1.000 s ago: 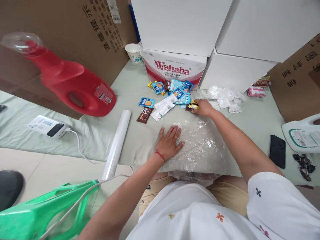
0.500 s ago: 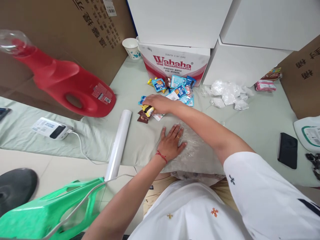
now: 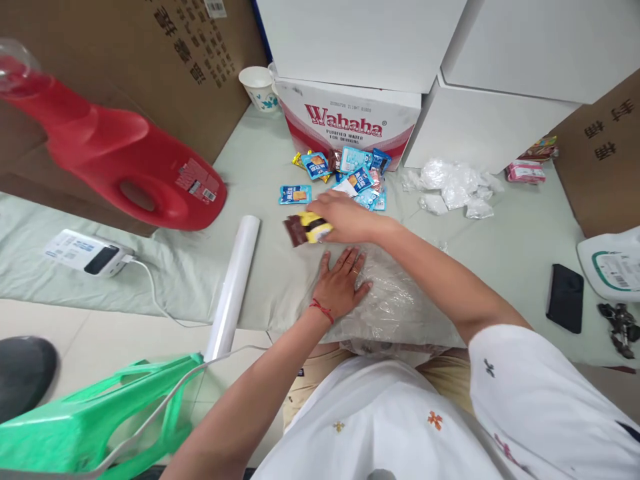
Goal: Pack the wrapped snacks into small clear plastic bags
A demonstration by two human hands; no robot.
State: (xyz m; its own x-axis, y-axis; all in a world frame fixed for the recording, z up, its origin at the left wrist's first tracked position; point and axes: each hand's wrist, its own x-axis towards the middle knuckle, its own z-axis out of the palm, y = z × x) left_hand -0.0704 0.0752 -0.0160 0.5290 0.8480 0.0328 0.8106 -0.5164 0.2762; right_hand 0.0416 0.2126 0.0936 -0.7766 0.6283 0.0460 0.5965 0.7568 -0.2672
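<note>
My right hand [image 3: 350, 219] is closed around small snack packets, a yellow one [image 3: 317, 227] and a dark brown one [image 3: 295, 231], just above the cloth. Its fingertips are partly hidden. Beyond them a blue snack packet [image 3: 295, 195] lies by itself on the cloth. A pile of blue, yellow and brown snack packets [image 3: 356, 160] sits behind my hand. My left hand [image 3: 340, 287] lies flat with fingers spread at the left edge of a clear plastic bag [image 3: 395, 300], which spreads out under my right forearm.
A Wahaha carton [image 3: 350, 123] and white boxes [image 3: 490, 127] stand at the back. Crumpled clear plastic [image 3: 450, 183] lies right of the pile. Leftward are a white roll [image 3: 234, 287], a red jug [image 3: 135, 167] and a power bank [image 3: 90, 253]. A black phone [image 3: 565, 298] lies at right.
My right hand has drawn the yellow and brown packets to the right and toward me, uncovering the blue packet. My left hand stays flat on the plastic.
</note>
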